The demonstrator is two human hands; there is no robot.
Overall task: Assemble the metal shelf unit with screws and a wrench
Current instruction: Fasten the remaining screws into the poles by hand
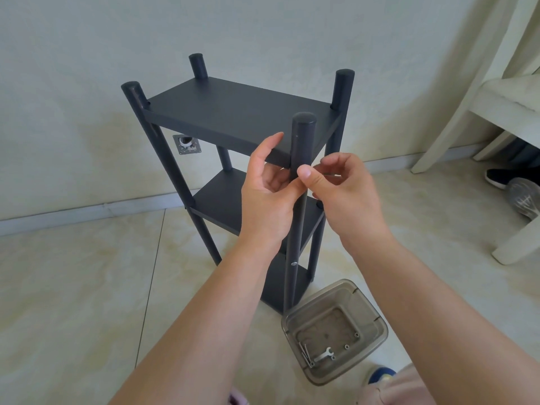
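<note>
Dark grey metal, the shelf unit (233,118) stands upright on the tiled floor (73,287) before the wall, three shelves already hung between four posts. My left hand (268,194) curls round the near post (301,159) just under the top shelf, steadying it. My right hand (342,194) is closed in a pinch at that same joint, thumb forward; I judge it holds a small screw, though the thing itself is hidden behind my fingers. Down by my feet sits the plastic tub (377,340) with the wrench (323,355) and spare screws (305,350) in it.

The risk, as I see it: the screw could slip from my fingertips and roll off across the tiles, or go in crooked if the shelf hole and post hole are not lined up. Leaning on this post might also tip the narrow frame.
</note>
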